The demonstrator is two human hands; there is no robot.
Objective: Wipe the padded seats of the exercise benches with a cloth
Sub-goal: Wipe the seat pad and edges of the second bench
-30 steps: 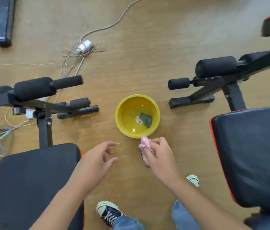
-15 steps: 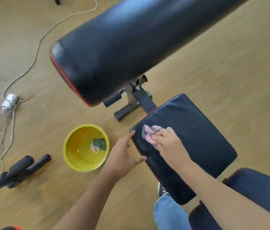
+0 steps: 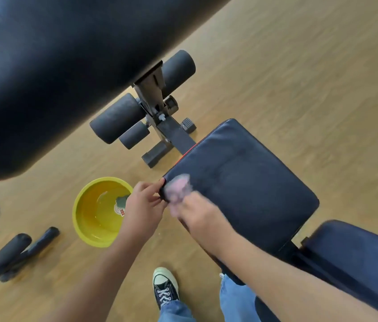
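A pink cloth (image 3: 178, 187) (smeared by motion blur) lies pressed on the black padded seat (image 3: 241, 182) of the exercise bench, at the seat's corner nearest the yellow bowl (image 3: 97, 212). The right hand (image 3: 197, 212) covers the cloth's near edge, fingers curled down onto it and holding it against the padding. The left hand (image 3: 143, 205) pinches that same corner of the seat, thumb and fingers closed around its edge, just beside the cloth. The bowl stands on the wooden floor (image 3: 299, 77) just beside the seat's corner, partly hidden by the left hand, with a dark green rag (image 3: 121, 201) in it. Beyond the seat, the bench's foam rollers (image 3: 118, 117) sit on their metal frame (image 3: 171, 133). A sneaker (image 3: 165, 287) stands on the floor below the seat.
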